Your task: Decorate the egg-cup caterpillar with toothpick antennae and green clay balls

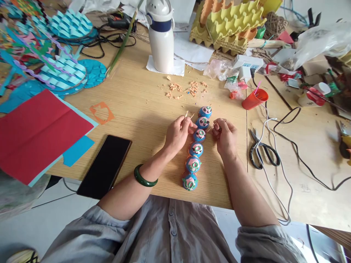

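Observation:
A row of several blue domes point(193, 164), topped with pink, green and black bits, runs away from the table's front edge. Beside its left side, near the second and third domes from the far end, my left hand point(178, 133) is closed with thin wooden sticks point(187, 114) poking out of its fingertips. On the row's right, my right hand point(226, 137) pinches a thin stick point(210, 129) whose tip points toward the third dome from the far end. A green bangle point(145, 178) circles my left wrist.
A phone point(105, 166) and red paper point(46, 135) lie left. Behind the row are orange crumbs point(192, 88) and a white bottle point(161, 40). Rightward are a red cup point(254, 99), scissors point(263, 149), cables point(296, 146) and a power strip point(248, 63). Egg trays point(233, 25) stand behind.

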{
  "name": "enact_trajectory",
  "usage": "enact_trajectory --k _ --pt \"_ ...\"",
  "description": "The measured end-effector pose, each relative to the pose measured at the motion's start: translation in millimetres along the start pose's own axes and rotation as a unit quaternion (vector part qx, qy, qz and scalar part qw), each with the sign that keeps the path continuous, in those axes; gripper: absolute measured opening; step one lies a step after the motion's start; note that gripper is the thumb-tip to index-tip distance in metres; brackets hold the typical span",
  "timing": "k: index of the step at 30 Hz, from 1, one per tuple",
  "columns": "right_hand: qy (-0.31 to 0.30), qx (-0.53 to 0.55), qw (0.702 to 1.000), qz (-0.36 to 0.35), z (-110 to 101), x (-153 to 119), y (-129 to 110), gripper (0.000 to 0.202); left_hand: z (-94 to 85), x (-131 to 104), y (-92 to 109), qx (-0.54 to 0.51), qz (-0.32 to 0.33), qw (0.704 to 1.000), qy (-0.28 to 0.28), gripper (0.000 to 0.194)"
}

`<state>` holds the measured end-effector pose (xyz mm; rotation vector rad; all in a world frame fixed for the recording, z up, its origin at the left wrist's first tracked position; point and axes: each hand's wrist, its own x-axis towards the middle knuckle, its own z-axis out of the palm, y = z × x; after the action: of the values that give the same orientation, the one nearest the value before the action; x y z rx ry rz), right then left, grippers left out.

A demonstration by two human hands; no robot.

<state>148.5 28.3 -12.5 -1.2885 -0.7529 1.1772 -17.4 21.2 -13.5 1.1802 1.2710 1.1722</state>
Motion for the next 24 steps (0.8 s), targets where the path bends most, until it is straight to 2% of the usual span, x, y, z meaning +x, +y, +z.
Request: enact_trajectory --k 5,8,14,20,24 --pt "0.026 -0.005 0.998 -0.051 -4.9 1.3 -0.5 0.021 2.2 -0.9 3.0 -0.054 -0.012 0.998 0.013 0.032" --pt "0.033 0.003 0.998 -0.06 -7.4 4.6 1.0 0.026 2.8 0.7 2.4 -0.108 -0.03 0.994 0.014 0.026" --pt "0.029 0.032 0.996 -0.081 -6.5 7.6 1.3 0.031 0.7 6.1 9.8 -0.196 -0.121 0.972 0.043 0.021" --pt "0.008 0.046 0.997 -0.061 -11.4 10.4 -0.6 0.034 -0.5 9.9 26.3 -0.133 -0.091 0.987 0.018 0.031" --pt "-0.018 0.049 0.996 -0.067 -12.2 9.0 -3.8 0.032 4.0 15.7 34.8 -0.059 -0.04 0.997 -0.008 0.022"
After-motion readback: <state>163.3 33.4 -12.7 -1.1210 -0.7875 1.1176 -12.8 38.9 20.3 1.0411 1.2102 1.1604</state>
